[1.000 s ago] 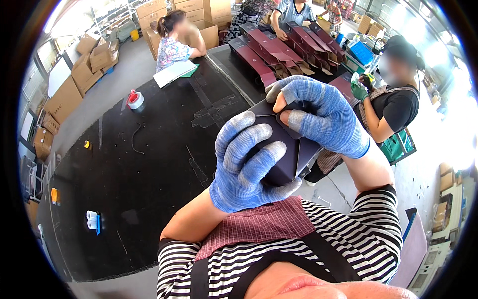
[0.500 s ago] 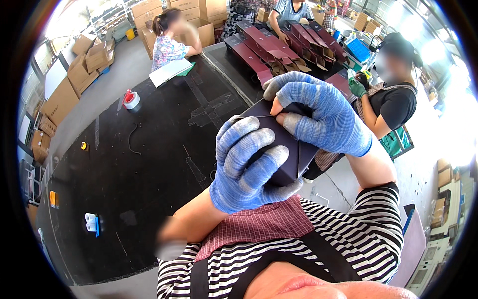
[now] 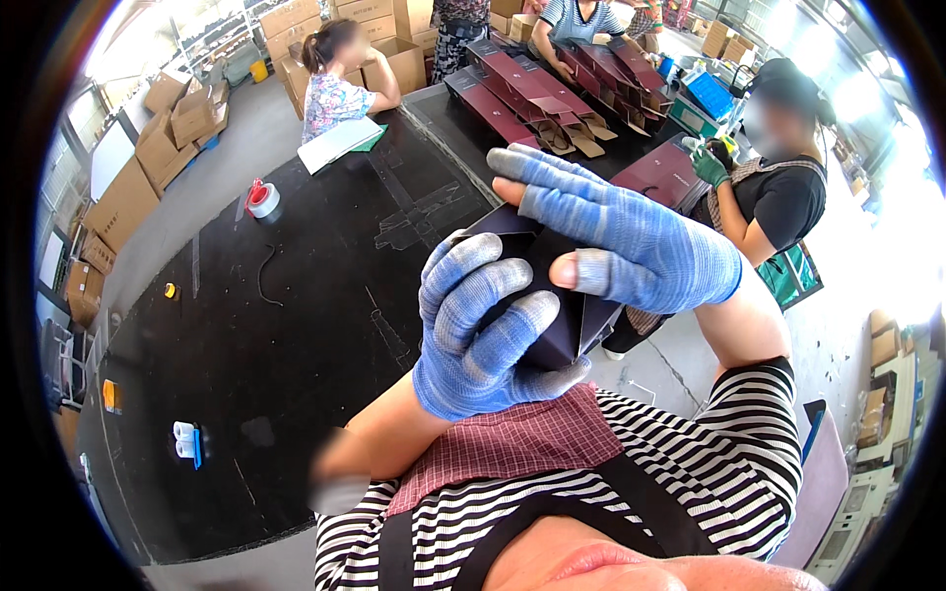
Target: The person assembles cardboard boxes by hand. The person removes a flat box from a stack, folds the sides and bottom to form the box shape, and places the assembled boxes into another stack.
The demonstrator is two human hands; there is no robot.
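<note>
A broad black bench [image 3: 315, 384] stands on a grey floor [image 3: 258, 128]; brown cartons [image 3: 193, 120] lie at left, shelving [image 3: 222, 37] rises behind, bright light floods the right.

ok so the box [image 3: 560, 335] is between the left hand [image 3: 483, 335] and the right hand [image 3: 631, 236], with the table [image 3: 305, 364] spreading out to the left. Tape roll [image 3: 263, 200] is on that table, papers [image 3: 338, 145] farther back near its far edge, one co-worker [image 3: 335, 101] just behind them. Cartons [image 3: 291, 20] are stacked behind that person, another co-worker [image 3: 791, 202] off to the right.
</note>
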